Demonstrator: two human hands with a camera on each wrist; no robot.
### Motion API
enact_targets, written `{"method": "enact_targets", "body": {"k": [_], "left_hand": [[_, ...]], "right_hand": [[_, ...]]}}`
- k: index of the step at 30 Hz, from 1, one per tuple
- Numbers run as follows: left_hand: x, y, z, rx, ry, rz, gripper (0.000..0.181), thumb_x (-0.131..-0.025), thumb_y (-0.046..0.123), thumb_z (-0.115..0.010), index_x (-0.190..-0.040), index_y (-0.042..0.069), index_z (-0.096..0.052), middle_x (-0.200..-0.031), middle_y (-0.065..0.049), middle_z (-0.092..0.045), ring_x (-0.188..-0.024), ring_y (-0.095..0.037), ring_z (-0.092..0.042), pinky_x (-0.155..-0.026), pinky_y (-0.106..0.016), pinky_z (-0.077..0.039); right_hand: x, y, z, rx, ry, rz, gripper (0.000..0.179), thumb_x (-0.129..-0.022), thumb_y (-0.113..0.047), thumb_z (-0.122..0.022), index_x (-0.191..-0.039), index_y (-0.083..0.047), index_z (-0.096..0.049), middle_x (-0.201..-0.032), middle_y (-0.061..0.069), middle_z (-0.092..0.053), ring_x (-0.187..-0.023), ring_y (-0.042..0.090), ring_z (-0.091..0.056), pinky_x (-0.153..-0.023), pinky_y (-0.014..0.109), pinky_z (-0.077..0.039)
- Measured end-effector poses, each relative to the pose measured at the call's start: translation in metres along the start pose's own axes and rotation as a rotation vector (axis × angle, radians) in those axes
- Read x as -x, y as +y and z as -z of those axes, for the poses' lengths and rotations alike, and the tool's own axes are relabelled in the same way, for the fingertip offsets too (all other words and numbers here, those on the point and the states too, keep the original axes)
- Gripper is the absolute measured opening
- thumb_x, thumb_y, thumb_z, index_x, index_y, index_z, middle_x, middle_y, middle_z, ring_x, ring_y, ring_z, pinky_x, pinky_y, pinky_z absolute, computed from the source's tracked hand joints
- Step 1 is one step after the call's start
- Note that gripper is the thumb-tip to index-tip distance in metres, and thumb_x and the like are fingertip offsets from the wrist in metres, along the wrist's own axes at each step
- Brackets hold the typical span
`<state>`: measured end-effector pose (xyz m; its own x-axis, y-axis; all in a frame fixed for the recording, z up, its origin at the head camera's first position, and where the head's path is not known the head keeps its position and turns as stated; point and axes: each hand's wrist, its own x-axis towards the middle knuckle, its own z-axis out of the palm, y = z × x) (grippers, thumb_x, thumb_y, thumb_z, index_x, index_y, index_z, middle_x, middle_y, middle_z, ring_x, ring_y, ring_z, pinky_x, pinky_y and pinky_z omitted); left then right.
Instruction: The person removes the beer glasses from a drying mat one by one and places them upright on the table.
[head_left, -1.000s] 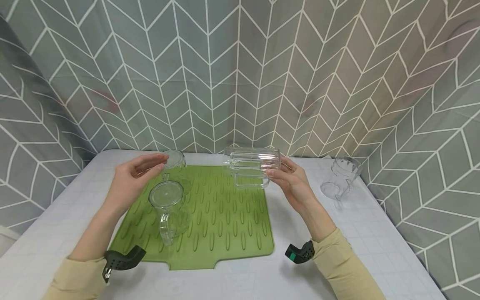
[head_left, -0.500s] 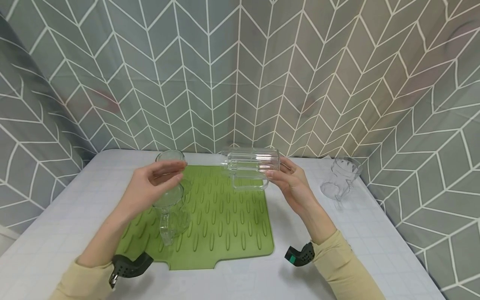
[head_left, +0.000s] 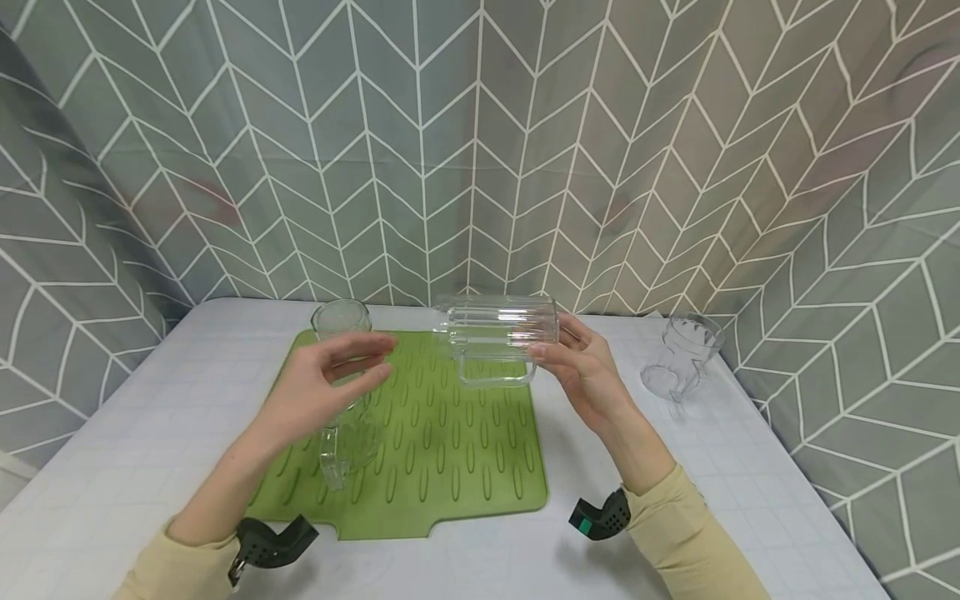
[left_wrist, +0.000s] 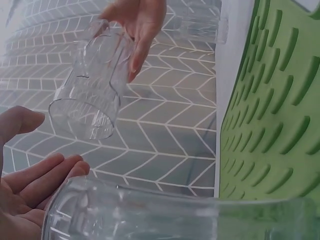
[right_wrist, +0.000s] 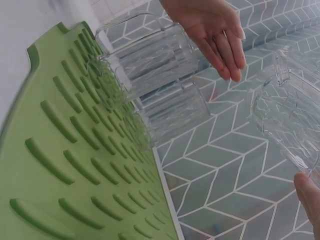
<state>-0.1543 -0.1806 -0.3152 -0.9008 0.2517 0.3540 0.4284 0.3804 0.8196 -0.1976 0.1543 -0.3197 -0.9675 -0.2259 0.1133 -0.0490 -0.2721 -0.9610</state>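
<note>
My right hand [head_left: 581, 367] grips one end of a clear glass mug [head_left: 498, 325] above the green mat [head_left: 465, 433]. This mug lies sideways in the air, its handle hanging below and its other end pointing left toward my left hand [head_left: 330, 383]. In the left wrist view, the mug's round rim faces that hand. My left hand is raised with relaxed fingers, holding nothing, apart from the held mug. It is above two more clear mugs standing on the mat. The nearer mug [head_left: 348, 446] is partly hidden by the hand; the farther mug [head_left: 341, 317] is behind it.
Another clear glass mug [head_left: 682, 358] stands on the white table [head_left: 600, 550], right of the mat. A patterned grey curtain [head_left: 510, 167] rises behind the table and along both sides.
My left hand has moved right, passing over the standing mugs toward the held one. The held mug has shifted slightly left and tilted a little, still in my right hand.
</note>
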Motion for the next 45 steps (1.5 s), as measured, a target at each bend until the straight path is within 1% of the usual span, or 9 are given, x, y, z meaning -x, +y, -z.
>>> {"method": "enact_targets", "body": {"k": [6, 12, 14, 19, 23, 29, 33, 39, 45], "left_hand": [[0.003, 0.008, -0.005, -0.023, -0.006, 0.022, 0.036, -0.095, 0.025, -0.070, -0.129, 0.013, -0.065, -0.128, -0.004, -0.068, -0.117, -0.018, -0.065, -0.099, -0.027, -0.052], [0.006, 0.014, -0.014, -0.023, -0.043, 0.041, 0.038, -0.095, 0.026, -0.070, -0.130, 0.014, -0.064, -0.130, -0.005, -0.067, -0.120, -0.024, -0.064, -0.099, -0.028, -0.053], [0.006, 0.015, -0.017, -0.026, -0.052, 0.039, 0.038, -0.095, 0.026, -0.070, -0.131, 0.013, -0.063, -0.130, -0.005, -0.067, -0.119, -0.025, -0.064, -0.099, -0.033, -0.053], [0.006, 0.016, -0.023, -0.032, -0.063, 0.045, 0.038, -0.096, 0.028, -0.069, -0.130, 0.013, -0.064, -0.129, -0.006, -0.067, -0.118, -0.026, -0.065, -0.098, -0.036, -0.054], [0.008, 0.018, -0.027, -0.039, -0.050, 0.060, 0.036, -0.095, 0.029, -0.070, -0.128, 0.014, -0.065, -0.127, -0.006, -0.069, -0.115, -0.024, -0.067, -0.095, -0.031, -0.056], [0.007, 0.018, -0.033, -0.030, -0.027, 0.072, 0.037, -0.094, 0.025, -0.072, -0.127, 0.010, -0.065, -0.125, -0.008, -0.069, -0.113, -0.025, -0.068, -0.093, -0.028, -0.056], [0.007, 0.017, -0.035, -0.017, -0.017, 0.090, 0.038, -0.093, 0.026, -0.073, -0.127, 0.010, -0.065, -0.124, -0.008, -0.070, -0.113, -0.025, -0.068, -0.092, -0.028, -0.057], [0.006, 0.015, -0.037, 0.011, -0.005, 0.109, 0.042, -0.092, 0.028, -0.074, -0.128, 0.010, -0.064, -0.126, -0.012, -0.068, -0.113, -0.026, -0.068, -0.092, -0.030, -0.057], [0.005, 0.015, -0.038, 0.016, 0.003, 0.105, 0.040, -0.092, 0.030, -0.073, -0.127, 0.011, -0.065, -0.126, -0.012, -0.068, -0.113, -0.026, -0.068, -0.092, -0.034, -0.057]], "right_hand": [[0.003, -0.003, -0.003, -0.027, 0.000, -0.013, 0.076, -0.083, 0.001, -0.064, -0.151, 0.000, -0.030, -0.131, 0.011, -0.050, -0.114, 0.015, -0.058, -0.097, 0.025, -0.053], [0.007, -0.006, -0.008, -0.022, -0.010, -0.013, 0.081, -0.083, 0.000, -0.064, -0.153, 0.002, -0.024, -0.139, 0.015, -0.045, -0.114, 0.015, -0.058, -0.097, 0.026, -0.053], [0.008, -0.007, -0.009, -0.026, -0.011, -0.014, 0.083, -0.082, 0.000, -0.064, -0.154, 0.003, -0.022, -0.139, 0.015, -0.044, -0.113, 0.015, -0.058, -0.097, 0.025, -0.053], [0.009, -0.008, -0.011, -0.049, -0.016, 0.000, 0.080, -0.081, 0.002, -0.063, -0.152, 0.003, -0.025, -0.133, 0.012, -0.046, -0.109, 0.014, -0.059, -0.094, 0.024, -0.053], [0.010, -0.008, -0.012, -0.058, -0.024, 0.008, 0.080, -0.081, 0.002, -0.063, -0.152, 0.004, -0.026, -0.132, 0.013, -0.047, -0.107, 0.013, -0.059, -0.093, 0.024, -0.054], [0.011, -0.008, -0.011, -0.034, -0.054, 0.023, 0.080, -0.082, 0.000, -0.064, -0.152, 0.006, -0.026, -0.134, 0.014, -0.049, -0.109, 0.014, -0.062, -0.095, 0.025, -0.054], [0.013, -0.008, -0.012, -0.021, -0.078, 0.031, 0.076, -0.083, -0.001, -0.064, -0.151, 0.005, -0.029, -0.132, 0.013, -0.053, -0.110, 0.014, -0.064, -0.096, 0.026, -0.054], [0.014, -0.008, -0.014, -0.024, -0.099, 0.038, 0.072, -0.083, -0.001, -0.064, -0.148, 0.004, -0.034, -0.125, 0.006, -0.060, -0.107, 0.013, -0.066, -0.096, 0.027, -0.054], [0.015, -0.007, -0.013, -0.025, -0.108, 0.044, 0.071, -0.084, -0.002, -0.066, -0.148, 0.004, -0.036, -0.123, 0.004, -0.062, -0.107, 0.014, -0.067, -0.095, 0.026, -0.055]]}}
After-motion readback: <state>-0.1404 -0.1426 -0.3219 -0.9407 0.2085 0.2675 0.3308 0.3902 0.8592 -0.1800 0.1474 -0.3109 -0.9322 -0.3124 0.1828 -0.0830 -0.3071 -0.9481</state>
